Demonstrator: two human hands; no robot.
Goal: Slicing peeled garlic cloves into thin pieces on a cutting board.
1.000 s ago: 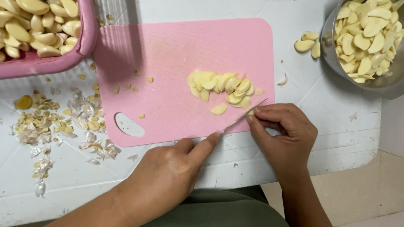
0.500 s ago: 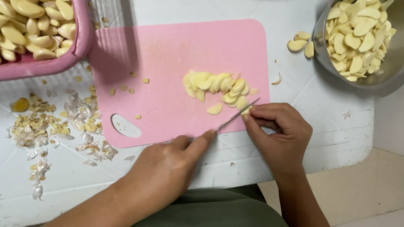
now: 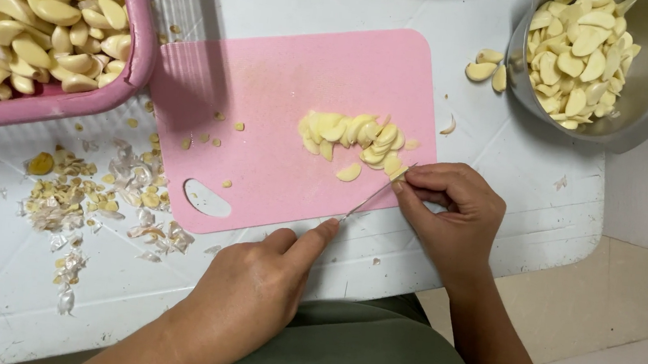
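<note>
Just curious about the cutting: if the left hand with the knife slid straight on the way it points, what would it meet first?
Probably the right hand's fingertips pinning a garlic clove at the small knife tip.

Two bare hands, no gloves, rings, watch or bands. Left hand (image 3: 247,298): broad back, knuckles rounded, nails short and plain. Left forearm (image 3: 138,351) bare, no sleeve in view down to the frame edge. Right hand (image 3: 452,220): nails short, unpainted. Right forearm (image 3: 503,349) equally bare and sleeveless to the frame edge. Olive-green garment (image 3: 354,354) between and below the two forearms; plain soft cloth, no print, light creases just beneath the left hand.
</note>
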